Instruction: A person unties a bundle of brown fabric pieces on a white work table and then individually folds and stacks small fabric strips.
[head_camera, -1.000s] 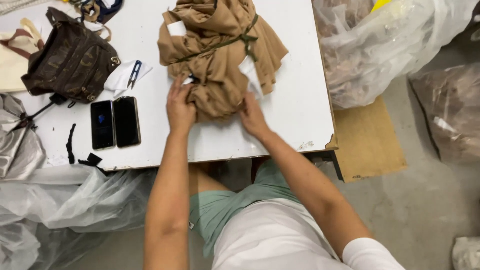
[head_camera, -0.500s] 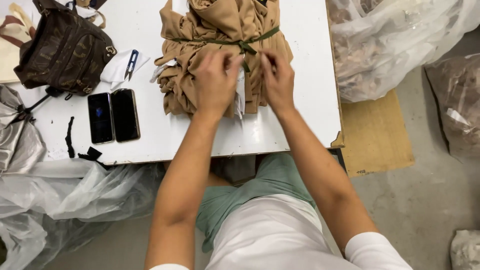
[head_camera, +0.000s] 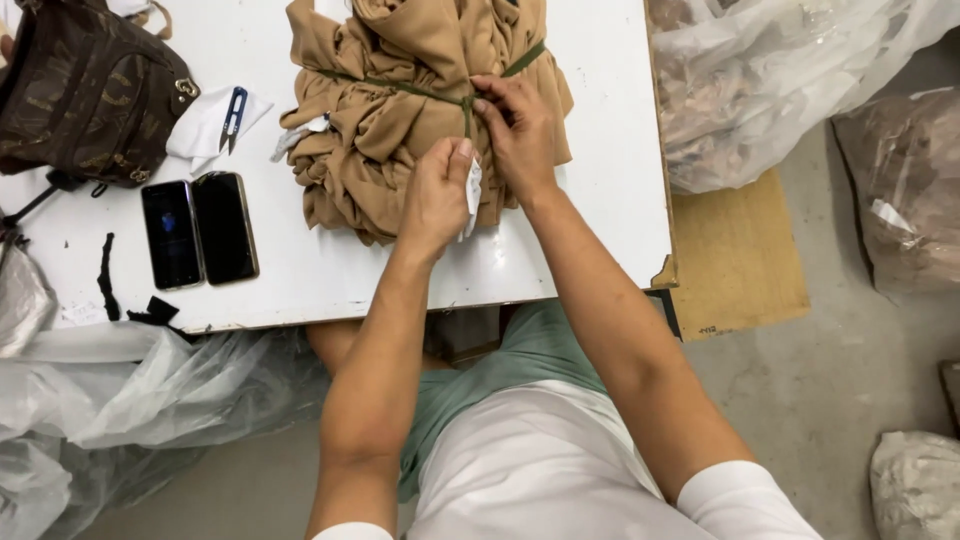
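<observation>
A bundle of tan garments (head_camera: 400, 110) lies on the white table (head_camera: 600, 240), tied crosswise with a dark green strap (head_camera: 390, 88). My right hand (head_camera: 520, 135) pinches the strap where its bands cross, at the middle of the bundle. My left hand (head_camera: 435, 195) rests just below, fingers closed on the strap's lower run beside a white tag (head_camera: 473, 190) that hangs from the garments.
Two black phones (head_camera: 198, 230) lie side by side at the left. A blue thread snip (head_camera: 234, 108) sits on white paper beside a dark brown bag (head_camera: 85, 95). Clear plastic bags of fabric (head_camera: 760, 80) stand at the right and clear plastic sheeting (head_camera: 120, 400) at the lower left.
The bundle shifted a little on the table. Both hands went from its near edge up onto its top, and now close in on the strap's crossing point.
</observation>
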